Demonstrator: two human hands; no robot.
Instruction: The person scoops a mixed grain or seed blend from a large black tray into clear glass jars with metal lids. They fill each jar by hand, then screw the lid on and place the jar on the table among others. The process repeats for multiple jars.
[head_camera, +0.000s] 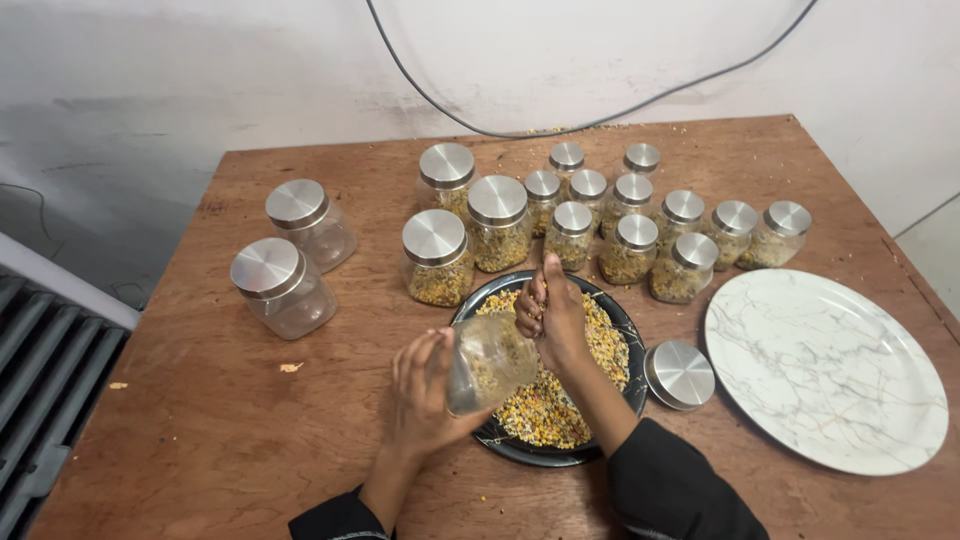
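Left hand: left hand (425, 395) wrapped around a clear jar (490, 365), fingers curled on its base end, gripping it over the bowl (625, 325).
Right hand: right hand (550, 315) bunched into a loose fist at the jar's mouth, fingertips pinched on mixed grain (545, 410); how much it holds cannot be told.
Jar axis: long axis near level, running left to right with a slight upward tilt; mouth points right toward the right hand, base toward the left palm. Lid off. Some grain inside, low in the jar.
Far left: grey slatted surface (40, 390), cut off by the frame.
Left of table: two clear lidded jars (290, 255), no grain visible inside, standing apart from the rest.
Centre: black bowl of yellow and white grain, near rim hidden by jar and wrists.
Behind bowl: cluster of filled jars (600, 215) with steel lids; back row small, contents hard to make out.
Right of bowl: loose lid (680, 375), flat on the table (200, 440), just beside the bowl.
Far right: white marbled plate (825, 370).
Top: cable (600, 120) sagging along the wall.
Bottom edge: dark sleeves (670, 490), cut off.
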